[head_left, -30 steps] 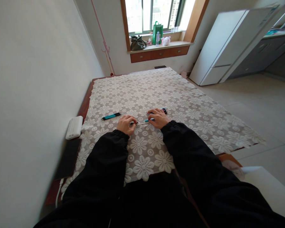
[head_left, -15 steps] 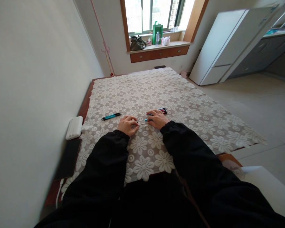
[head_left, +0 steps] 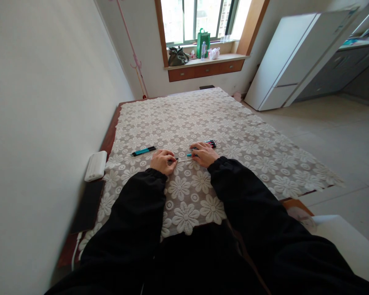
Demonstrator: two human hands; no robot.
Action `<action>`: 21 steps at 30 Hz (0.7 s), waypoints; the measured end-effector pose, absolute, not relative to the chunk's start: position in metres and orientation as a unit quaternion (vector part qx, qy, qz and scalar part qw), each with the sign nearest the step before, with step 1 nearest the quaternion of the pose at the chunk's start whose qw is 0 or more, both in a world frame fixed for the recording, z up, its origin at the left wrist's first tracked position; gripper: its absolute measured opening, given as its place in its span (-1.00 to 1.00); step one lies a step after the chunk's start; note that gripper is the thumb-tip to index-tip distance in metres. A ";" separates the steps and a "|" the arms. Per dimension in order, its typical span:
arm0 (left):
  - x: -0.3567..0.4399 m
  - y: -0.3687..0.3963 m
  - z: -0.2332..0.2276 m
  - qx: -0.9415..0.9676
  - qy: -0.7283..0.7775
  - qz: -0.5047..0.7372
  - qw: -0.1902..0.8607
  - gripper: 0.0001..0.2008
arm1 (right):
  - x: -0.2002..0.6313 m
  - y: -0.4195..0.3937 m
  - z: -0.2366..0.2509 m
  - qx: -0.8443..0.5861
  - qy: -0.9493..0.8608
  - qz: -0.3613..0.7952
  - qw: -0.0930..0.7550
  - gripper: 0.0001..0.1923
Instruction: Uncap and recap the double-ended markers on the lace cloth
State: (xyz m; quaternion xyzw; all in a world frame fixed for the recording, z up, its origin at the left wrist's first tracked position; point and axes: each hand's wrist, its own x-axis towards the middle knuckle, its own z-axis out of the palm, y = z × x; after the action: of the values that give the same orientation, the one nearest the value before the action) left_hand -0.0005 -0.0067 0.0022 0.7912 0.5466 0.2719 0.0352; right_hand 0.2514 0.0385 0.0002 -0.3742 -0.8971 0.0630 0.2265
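Centre of frame: the left hand (head_left: 162,161) and right hand (head_left: 203,154) rest on the lace-covered table (head_left: 264,159). Fingers of both hands are closed on opposite ends of a thin pen refill (head_left: 183,160) between them. A pile of pens (head_left: 209,144) lies just beyond the right hand. A teal pen (head_left: 144,150) lies left of the left hand.

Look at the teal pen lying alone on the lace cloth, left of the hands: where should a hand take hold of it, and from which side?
Take the teal pen at mid-barrel, coming from above. It lies flat on the lace cloth, roughly crosswise to the person, with bare cloth around it, so fingers can likely pinch across its narrow width. The left hand is the nearer one.
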 end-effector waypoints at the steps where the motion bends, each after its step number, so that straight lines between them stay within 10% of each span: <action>1: -0.001 -0.007 0.002 0.791 0.547 0.271 0.037 -0.93 | 0.251 0.038 0.000 -0.375 -0.897 0.065 0.227 -0.96; 21: -0.002 -0.002 0.000 0.823 0.493 0.273 0.077 -0.91 | 0.234 0.025 0.006 -0.353 -0.891 0.107 0.263 -0.91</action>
State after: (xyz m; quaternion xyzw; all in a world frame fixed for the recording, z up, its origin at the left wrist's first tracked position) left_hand -0.0018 -0.0024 -0.0001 0.8227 0.4928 0.2727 0.0771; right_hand 0.2344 0.0254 0.0062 -0.3532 -0.8915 0.1065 0.2630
